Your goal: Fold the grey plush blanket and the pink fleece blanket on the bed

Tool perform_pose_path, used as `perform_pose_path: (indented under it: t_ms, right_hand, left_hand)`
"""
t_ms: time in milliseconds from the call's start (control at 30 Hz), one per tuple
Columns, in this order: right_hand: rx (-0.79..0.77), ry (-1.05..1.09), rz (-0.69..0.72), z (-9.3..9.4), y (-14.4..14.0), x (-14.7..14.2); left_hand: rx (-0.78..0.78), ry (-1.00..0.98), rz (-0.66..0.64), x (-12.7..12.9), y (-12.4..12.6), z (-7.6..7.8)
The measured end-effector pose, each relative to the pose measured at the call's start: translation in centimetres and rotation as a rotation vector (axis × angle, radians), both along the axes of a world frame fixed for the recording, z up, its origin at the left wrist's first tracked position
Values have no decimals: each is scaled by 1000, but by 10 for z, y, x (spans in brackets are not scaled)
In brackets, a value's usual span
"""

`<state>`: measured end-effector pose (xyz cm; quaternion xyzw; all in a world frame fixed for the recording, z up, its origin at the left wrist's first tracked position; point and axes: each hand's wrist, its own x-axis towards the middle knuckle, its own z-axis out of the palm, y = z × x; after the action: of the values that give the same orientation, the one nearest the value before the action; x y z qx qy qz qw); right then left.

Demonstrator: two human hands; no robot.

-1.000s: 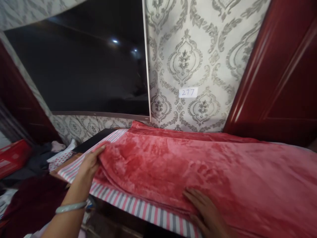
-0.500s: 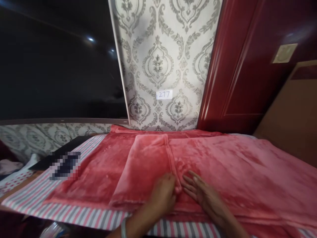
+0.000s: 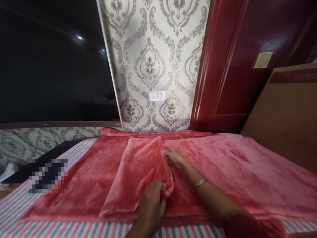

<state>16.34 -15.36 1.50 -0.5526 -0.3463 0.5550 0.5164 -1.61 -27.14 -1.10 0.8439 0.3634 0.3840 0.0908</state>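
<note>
A plush red blanket lies spread over a surface covered with a pink, grey and white striped sheet. Its left part is folded over into a narrow flap lying on top. My left hand grips the near corner of that flap, with fingers curled round its edge. My right hand lies flat farther back, its fingertips pressed against the flap's right edge. A thin bracelet is on my right wrist.
A large dark television screen hangs on the patterned wallpaper, with a small label reading 277 beside it. A dark red door stands at the right, a brown wooden board beside it. A black flat object lies at the left.
My left hand carried the blanket's left edge over to the middle, making the folded flap. My right hand then slid away from me along the flap's edge. The view turned rightward.
</note>
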Motion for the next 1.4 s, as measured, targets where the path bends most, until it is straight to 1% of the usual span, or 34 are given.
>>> perform_pose_path:
  t_ms: [100,167,233,300,333,400,500,633,700,767,833,867,900,933,1000,1067,1100,1133,1167,1200,1233,1267,1333,1400]
  right_hand:
    - [94,-1,-49,3,21,-5]
    - [196,-67,-113,0,30,-1]
    - [298,-214,-184,-9,34,7]
    - [349,-352,-237,-21,34,18]
    - [344,-386,-247,-28,32,23]
    - [303,-374,-228,-40,30,31]
    - [266,-303,-188,-48,34,37]
    - [255,-260,-190,-41,55,39]
    - [247,-245,-193,-35,69,39]
    - [232,-233,-200,-31,81,37]
    - [210,-229,-208,-29,89,37]
    - [198,-231,-212,-30,91,37]
    - [188,-236,-217,-31,93,37]
    - [181,-244,-222,-33,94,38]
    - [176,-264,-228,-37,96,40]
    - [180,-289,-230,-40,100,42]
    - [183,-304,-232,-41,102,43]
    - [186,-320,-237,-41,105,43]
    - [189,-339,-246,-41,108,44]
    - [192,-359,-257,-40,112,44]
    - [193,-381,-271,-39,115,44]
    - [194,-404,-286,-38,119,44]
    - [192,-451,-319,-36,123,43]
    - [189,-498,-352,-38,124,41]
  left_hand:
    - [159,-12,-17,1,2,-2]
    - [268,-29,-6,7,3,-7]
    - [329,-31,6,16,3,-17]
    - [338,10,19,25,3,-31]
    - [340,50,22,30,3,-40]
    - [364,115,46,36,5,-57]
    - [425,115,92,41,8,-80]
    - [409,102,82,42,15,-97]
    - [390,127,78,43,16,-103]
    - [374,142,67,41,14,-105]
    - [295,168,3,32,8,-98]
    - [221,184,-43,25,5,-90]
    - [127,202,-94,15,3,-77]
    - [22,213,-137,5,3,-61]
    - [-122,157,-142,-15,13,-19]
    - [-231,115,-121,-29,42,26]
    - [-288,158,-139,-33,63,46]
    - [-317,225,-137,-35,87,62]
    - [-328,301,-67,-35,111,74]
    - [-343,416,23,-33,136,81]
    - [-350,512,102,-30,158,84]
    - [-357,557,137,-27,178,83]
    - [-363,615,185,-20,208,72]
    - [-358,638,215,-17,226,56]
